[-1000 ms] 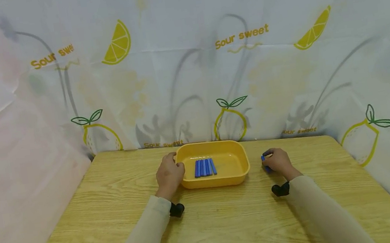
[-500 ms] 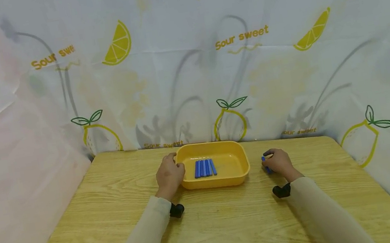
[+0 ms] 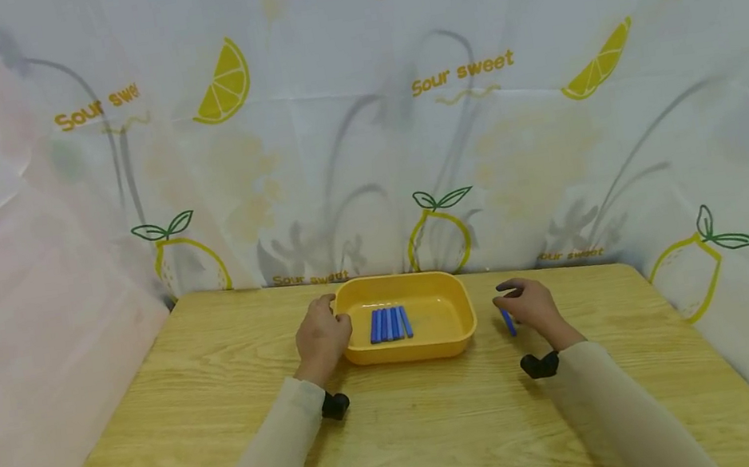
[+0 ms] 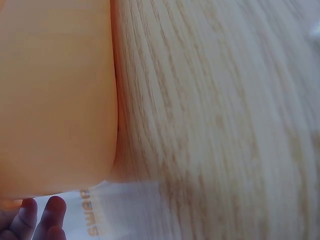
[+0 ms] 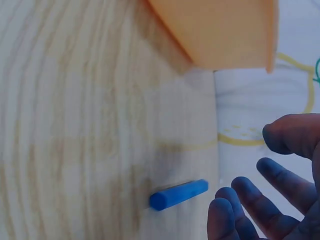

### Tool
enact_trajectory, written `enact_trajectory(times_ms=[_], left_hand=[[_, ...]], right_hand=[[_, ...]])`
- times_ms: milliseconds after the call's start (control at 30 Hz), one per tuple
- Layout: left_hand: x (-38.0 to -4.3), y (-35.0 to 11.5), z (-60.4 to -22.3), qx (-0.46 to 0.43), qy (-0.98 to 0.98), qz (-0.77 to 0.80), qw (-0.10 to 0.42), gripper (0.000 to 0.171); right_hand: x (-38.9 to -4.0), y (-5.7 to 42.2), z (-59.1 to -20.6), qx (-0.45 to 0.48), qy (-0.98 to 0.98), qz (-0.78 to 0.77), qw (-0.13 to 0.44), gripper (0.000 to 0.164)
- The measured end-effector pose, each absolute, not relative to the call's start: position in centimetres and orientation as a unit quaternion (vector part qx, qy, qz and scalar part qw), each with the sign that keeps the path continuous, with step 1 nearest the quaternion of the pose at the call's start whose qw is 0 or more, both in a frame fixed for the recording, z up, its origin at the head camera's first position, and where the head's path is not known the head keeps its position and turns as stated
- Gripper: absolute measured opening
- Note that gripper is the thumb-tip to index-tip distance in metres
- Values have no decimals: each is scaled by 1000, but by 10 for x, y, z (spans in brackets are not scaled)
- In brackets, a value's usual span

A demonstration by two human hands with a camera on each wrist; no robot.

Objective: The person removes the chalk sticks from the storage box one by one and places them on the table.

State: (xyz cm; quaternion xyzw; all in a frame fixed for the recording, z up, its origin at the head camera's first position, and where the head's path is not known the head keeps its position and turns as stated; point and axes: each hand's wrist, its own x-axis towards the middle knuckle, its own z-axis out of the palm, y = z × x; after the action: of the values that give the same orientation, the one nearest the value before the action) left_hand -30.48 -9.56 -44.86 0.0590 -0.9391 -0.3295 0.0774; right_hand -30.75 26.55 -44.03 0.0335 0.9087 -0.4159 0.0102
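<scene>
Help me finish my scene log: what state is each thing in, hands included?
Yellow rectangular plastic tub: upright, partly filled
Slim blue sticks: inside tub, side by side
Lone blue stick: lying on wood-grain table, ungripped
Left hand: holding tub's left end
Right hand: holding nothing, near lone stick
White lemon-print cloth: hanging, creased

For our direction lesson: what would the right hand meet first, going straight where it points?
Probably the yellow rectangular plastic tray to its left, depth being unclear; a slim blue stick lies below.

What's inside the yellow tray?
A row of blue sticks lies on the floor of the yellow tray, mostly left of centre. The near wall hides the strip behind it; the left hand covers part of the left side.
</scene>
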Motion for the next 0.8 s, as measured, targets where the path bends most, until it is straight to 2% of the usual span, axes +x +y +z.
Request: enact_trajectory(times_ms=[367, 800], left_hand=[[-304, -98, -450, 47, -937, -333, 94, 46], [-303, -96, -447, 56, -938, -332, 82, 47]], right_hand=[[-307, 250, -423, 17, 884, -467, -23, 46], [-305, 218, -408, -7, 860, -509, -20, 40]])
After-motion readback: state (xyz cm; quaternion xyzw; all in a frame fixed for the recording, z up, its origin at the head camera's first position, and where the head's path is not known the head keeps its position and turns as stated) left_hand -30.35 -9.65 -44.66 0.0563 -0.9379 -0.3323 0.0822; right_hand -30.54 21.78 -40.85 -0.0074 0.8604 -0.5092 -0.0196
